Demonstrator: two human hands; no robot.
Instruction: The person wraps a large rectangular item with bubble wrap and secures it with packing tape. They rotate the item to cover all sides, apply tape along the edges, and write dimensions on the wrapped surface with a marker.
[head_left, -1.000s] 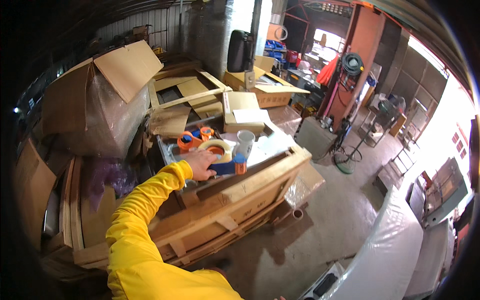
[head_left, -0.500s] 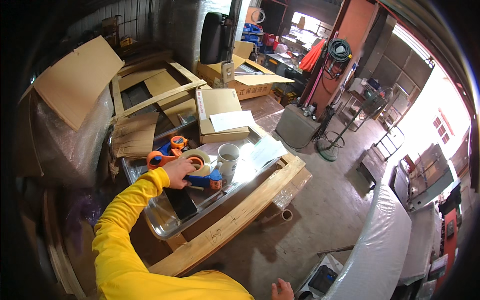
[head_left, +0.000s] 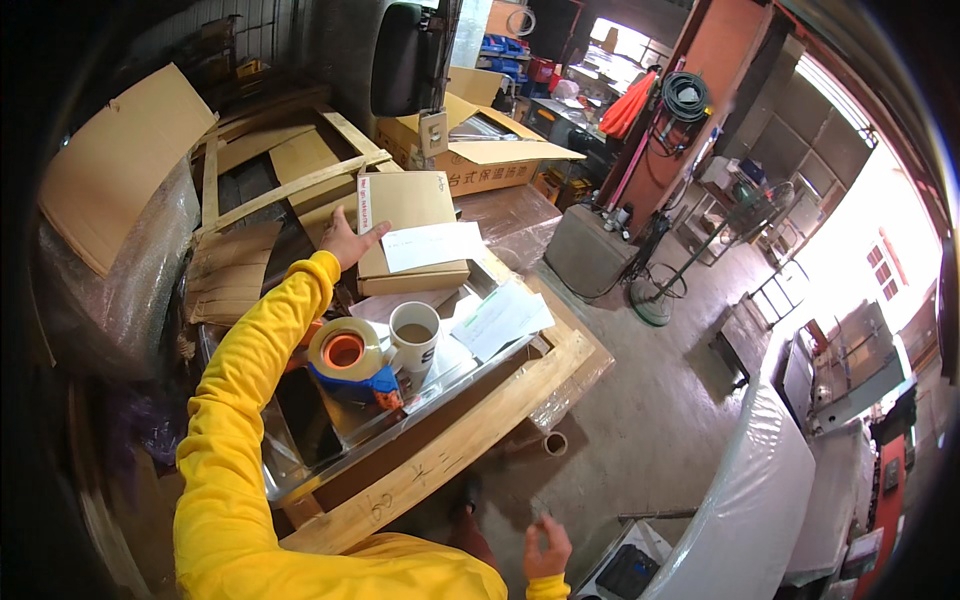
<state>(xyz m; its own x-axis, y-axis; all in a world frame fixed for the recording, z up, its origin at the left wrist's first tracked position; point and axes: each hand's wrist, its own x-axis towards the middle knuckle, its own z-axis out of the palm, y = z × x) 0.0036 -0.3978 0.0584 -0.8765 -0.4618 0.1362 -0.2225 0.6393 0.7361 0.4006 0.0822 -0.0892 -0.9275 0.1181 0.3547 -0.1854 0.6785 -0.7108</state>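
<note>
My left hand [head_left: 350, 240] is at the left edge of a flat brown cardboard box [head_left: 415, 197]. Its thumb and fingers are spread, with the thumb by a white paper slip [head_left: 433, 247] lying on the box; whether it touches either, I cannot tell. Nearer me on the clear tray [head_left: 290, 490] sits a blue and orange tape dispenser [head_left: 345, 355] with a roll of tape. Beside it stands a white mug [head_left: 414, 345] holding a drink. A dark phone-like slab [head_left: 308, 432] lies under my left forearm. My right hand [head_left: 547, 548] hangs low over the floor, loosely bent and holding nothing.
A wooden beam [head_left: 440, 470] edges the near side of the table. More papers [head_left: 503, 320] lie right of the mug. Beyond are an open carton [head_left: 490, 170] and a wooden frame [head_left: 290, 190]. A white-wrapped panel [head_left: 730, 490] stands at right, a fan [head_left: 750, 215] farther back.
My left hand has left the tape dispenser and moved away from me to the cardboard box. My right hand has risen slightly and shifted left. The view has turned a little.
</note>
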